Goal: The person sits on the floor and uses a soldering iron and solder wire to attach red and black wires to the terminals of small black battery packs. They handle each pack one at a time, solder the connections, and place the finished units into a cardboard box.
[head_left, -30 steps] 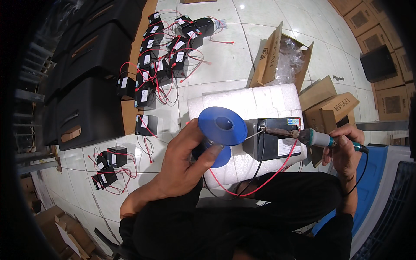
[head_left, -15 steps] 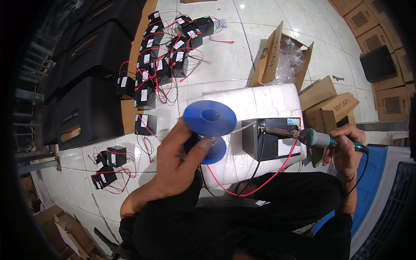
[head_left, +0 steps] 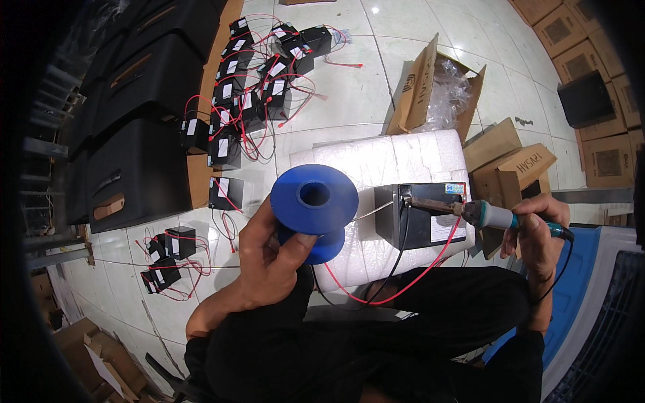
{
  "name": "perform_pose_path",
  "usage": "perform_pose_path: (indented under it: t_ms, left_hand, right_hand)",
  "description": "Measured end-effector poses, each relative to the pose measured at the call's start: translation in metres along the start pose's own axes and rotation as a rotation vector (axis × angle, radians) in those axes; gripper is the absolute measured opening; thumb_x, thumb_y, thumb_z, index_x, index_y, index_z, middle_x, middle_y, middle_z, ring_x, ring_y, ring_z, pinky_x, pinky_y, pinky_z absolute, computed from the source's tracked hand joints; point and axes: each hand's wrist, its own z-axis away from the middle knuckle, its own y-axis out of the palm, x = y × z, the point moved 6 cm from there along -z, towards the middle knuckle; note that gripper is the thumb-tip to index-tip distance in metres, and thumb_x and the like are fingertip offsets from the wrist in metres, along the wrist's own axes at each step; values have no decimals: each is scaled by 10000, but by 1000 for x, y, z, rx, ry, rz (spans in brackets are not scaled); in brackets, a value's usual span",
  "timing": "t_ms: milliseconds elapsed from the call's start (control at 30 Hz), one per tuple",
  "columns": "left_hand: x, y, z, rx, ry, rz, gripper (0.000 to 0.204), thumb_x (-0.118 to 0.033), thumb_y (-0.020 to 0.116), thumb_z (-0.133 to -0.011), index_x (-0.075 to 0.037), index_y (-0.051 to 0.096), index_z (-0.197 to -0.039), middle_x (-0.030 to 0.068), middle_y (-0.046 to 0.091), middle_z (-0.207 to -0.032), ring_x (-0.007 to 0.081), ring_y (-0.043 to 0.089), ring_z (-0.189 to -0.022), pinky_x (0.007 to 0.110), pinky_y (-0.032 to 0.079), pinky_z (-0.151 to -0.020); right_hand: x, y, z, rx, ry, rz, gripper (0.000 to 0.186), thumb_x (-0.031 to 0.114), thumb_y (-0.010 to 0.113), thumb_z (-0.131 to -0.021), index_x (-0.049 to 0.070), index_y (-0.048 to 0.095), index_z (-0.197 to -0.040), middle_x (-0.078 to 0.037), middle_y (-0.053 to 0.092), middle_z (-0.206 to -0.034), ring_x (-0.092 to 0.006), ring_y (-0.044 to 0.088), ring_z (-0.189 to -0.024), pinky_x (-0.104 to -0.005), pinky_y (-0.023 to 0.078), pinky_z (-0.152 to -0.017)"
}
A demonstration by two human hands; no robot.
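- Battery (head_left: pixel 418 228), a black block, sits on the white foam block (head_left: pixel 376 151), close to its 3 o'clock edge; more foam surface shows toward 9 and 12.
- From the battery's centre, the left hand (head_left: pixel 274 258) is near 8 o'clock, its fingers gripping the blue spool (head_left: pixel 316 220).
- Thin wire (head_left: pixel 373 212) runs from the spool to the battery's 11 o'clock corner; whether its end touches the tip there is too small to tell.
- The right hand (head_left: pixel 537 235), at 3 o'clock, has its fingers closed around the soldering iron (head_left: pixel 497 215), whose tip points to that same corner.
- A red lead (head_left: pixel 403 299) and a black lead (head_left: pixel 398 269) loop past the foam's 6 o'clock edge.
- Tiled floor (head_left: pixel 353 101) opens between the wired batteries (head_left: pixel 248 102) at 10 o'clock and the open carton (head_left: pixel 411 101) at 12.
- Another carton (head_left: pixel 521 166) stands just beside the foam's edge at 2.
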Motion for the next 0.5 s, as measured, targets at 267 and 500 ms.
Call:
perform_pose_path:
  t_ms: [267, 500]
  left_hand:
    - [-1, 1, -1, 11, 9, -39, 407, -61, 577, -914, 91, 511, -1287, 159, 661, -1132, 211, 650, -1036, 339, 511, -918]
    - [4, 9, -2, 3, -79, 26, 396, -65, 587, -915, 63, 521, -1284, 134, 630, -1163, 191, 624, -1064, 328, 495, -928]
  right_hand:
    - [2, 1, 2, -13, -20, 21, 254, 171, 641, -921, -77, 625, -972, -194, 664, -733, -220, 666, -536, -310, 564, -478]
    - [-2, -1, 3, -34, 21, -3, 275, 183, 616, -931, -89, 614, -972, -192, 661, -695, -214, 657, -503, -303, 563, -467]
